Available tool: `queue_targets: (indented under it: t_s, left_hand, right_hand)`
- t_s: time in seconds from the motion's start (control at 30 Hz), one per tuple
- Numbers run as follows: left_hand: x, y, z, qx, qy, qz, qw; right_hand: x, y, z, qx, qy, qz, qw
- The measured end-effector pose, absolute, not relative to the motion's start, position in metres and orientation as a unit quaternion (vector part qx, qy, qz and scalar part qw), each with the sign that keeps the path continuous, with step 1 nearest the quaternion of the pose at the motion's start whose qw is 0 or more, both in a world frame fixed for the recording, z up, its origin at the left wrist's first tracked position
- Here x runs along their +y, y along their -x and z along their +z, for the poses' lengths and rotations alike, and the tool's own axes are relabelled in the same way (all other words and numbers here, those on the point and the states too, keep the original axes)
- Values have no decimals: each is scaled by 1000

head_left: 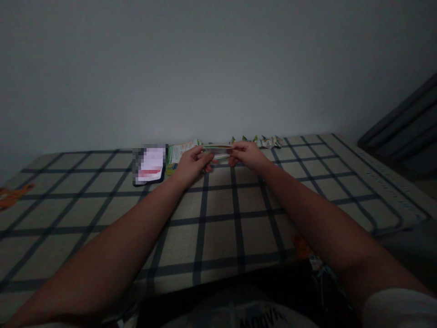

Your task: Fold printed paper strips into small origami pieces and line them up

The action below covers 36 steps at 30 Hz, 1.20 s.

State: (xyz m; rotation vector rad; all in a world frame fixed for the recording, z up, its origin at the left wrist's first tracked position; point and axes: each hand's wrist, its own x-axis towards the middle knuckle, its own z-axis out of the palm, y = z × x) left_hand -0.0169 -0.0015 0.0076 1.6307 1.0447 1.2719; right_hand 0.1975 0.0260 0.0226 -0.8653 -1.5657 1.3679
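Note:
Above the far part of the table, my left hand (194, 165) and my right hand (248, 155) are closed on opposite ends of one thin, flat piece (218, 148). It looks pale and partly see-through, with a darker reddish-brown streak along the top; the dim light hides its exact kind. Thumbs and fingers pinch it from both sides, and it is held level between them. Just behind my left hand lies a green and white printed packet (177, 154), partly covered by that hand. Beyond my right hand sits a row of several small crinkled wrapped packets (269, 142).
A dark-edged phone or tablet (150, 164) with a lit, blurred screen lies left of my hands. The checked cloth (218, 237) covers the table, which meets a plain wall (218, 68). Orange printed figures (15, 196) show at the left, and a dark slanted object (406, 118) stands at the right.

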Motion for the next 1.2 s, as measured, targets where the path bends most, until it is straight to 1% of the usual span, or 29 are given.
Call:
queue_targets:
  t_s: [0.33,0.47,0.57,0.67,0.73,0.87,0.93,1.07,1.2]
  left_hand:
    - [2,18,5,408,-621,509,434]
    - [0,18,3,412,-619,499,446]
    - [2,18,0,424,-624,502,423]
    - [6,18,-3,424,-601,546,401]
    - [9,17,-3,417,-584,560,414]
    - [11,14,0,399,-552,564,467]
    - [10,13,1,393,-541,567,481]
    - [5,11,4,398,-548,539,500]
    - [-1,13,7,378,-577,503,520]
  right_hand:
    - [27,-196,19,-617,339,570,424]
    - [26,-198,20,-605,347,602,390]
    - [25,-198,18,-608,338,622,360]
    - [25,-197,17,-620,320,626,350]
    - [25,-197,16,-626,315,614,364]
    - [26,-197,13,-656,314,547,414]
    - [27,-197,11,-685,311,510,417]
    - [31,-197,6,-740,311,450,390]
    - [35,-197,5,-728,306,440,427]
